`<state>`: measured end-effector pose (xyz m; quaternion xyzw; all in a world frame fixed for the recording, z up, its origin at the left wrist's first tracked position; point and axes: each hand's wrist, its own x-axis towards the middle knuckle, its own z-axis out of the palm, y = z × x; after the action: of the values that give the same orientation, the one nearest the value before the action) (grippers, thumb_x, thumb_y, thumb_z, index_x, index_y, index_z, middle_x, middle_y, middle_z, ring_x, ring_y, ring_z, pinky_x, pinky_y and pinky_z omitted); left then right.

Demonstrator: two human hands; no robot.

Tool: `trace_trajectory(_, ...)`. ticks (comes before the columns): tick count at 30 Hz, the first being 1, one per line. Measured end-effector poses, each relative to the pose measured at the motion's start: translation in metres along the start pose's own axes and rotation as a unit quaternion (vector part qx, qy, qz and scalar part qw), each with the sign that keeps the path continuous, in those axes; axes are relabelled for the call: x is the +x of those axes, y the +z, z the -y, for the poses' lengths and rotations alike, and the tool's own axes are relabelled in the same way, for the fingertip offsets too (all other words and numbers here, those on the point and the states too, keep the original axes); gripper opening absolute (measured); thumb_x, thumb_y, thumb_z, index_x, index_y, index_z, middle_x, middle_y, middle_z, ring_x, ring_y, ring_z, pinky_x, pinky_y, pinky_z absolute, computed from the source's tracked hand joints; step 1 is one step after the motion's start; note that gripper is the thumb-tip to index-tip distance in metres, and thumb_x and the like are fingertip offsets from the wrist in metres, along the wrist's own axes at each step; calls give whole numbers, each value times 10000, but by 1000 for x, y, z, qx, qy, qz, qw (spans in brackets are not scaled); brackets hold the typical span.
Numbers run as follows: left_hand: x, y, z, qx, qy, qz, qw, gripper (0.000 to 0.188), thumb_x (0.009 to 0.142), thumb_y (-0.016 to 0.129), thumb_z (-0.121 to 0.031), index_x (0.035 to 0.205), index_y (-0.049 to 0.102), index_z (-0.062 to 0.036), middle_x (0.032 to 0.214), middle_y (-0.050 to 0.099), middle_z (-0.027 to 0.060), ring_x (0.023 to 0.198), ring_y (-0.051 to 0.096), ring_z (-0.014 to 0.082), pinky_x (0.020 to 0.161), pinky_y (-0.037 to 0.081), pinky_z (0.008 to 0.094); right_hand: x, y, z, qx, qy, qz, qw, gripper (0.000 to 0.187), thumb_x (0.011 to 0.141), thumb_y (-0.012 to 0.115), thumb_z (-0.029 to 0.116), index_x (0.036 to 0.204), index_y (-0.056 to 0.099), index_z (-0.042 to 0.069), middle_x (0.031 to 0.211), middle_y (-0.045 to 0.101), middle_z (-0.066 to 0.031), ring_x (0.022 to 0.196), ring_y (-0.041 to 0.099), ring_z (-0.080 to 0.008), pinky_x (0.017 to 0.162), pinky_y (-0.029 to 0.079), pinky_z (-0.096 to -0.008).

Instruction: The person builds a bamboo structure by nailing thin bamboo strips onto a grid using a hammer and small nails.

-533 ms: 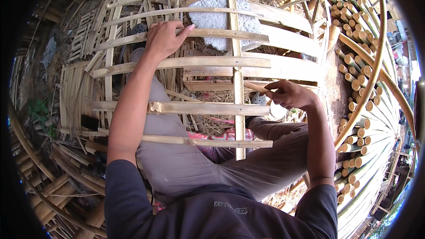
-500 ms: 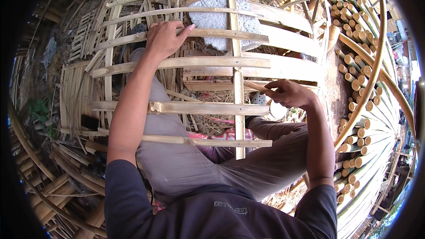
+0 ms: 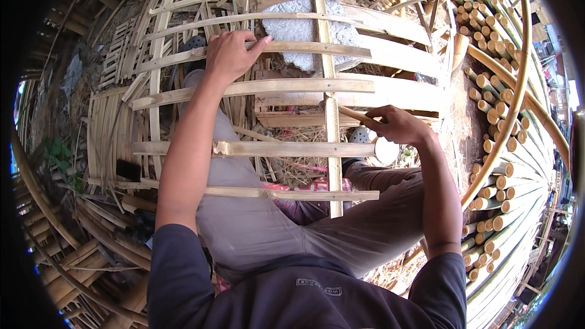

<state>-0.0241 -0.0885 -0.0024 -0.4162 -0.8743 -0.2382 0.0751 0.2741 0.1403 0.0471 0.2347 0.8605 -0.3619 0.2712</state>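
Note:
A ladder-like frame of pale bamboo slats lies across my lap and beyond my knees. Several cross slats are fixed to a lengthwise strip on the right and another strip on the left; small nail heads dot the joints. My left hand is closed round the third slat from the far end. In my right hand is the wooden handle of a hammer. Its head sits at the right strip, mostly hidden behind it, between two slats.
Under the frame's far part are a rough grey stone block and wide bamboo boards. Stacked bamboo poles fill the right side. Bamboo scraps and a dark flat object lie at left.
The frame and my left hand have shifted slightly to the right in the picture. My right hand and the hammer have moved a little up and left.

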Motion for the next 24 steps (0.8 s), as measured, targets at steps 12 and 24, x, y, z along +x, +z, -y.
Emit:
trace_trajectory(12,-2,-40,-6,-168,-20,-80,982,499,905,640,-499,739,700,-32,518,564,80,476,541,206,515,407,342,-4,-20,-10,64,23,16,998,413,953,609,372,1245,667,86,696,629,-37,555,532,-81,507,441,-256)
trace_trajectory(24,-22,-56,-14,-3,-10,45,999,486,910,601,-523,832,732,-61,657,657,179,743,654,384,812,443,438,2,-41,-38,-18,45,-42,998,378,974,584,375,1223,668,103,741,638,-33,606,569,-115,546,488,-300)
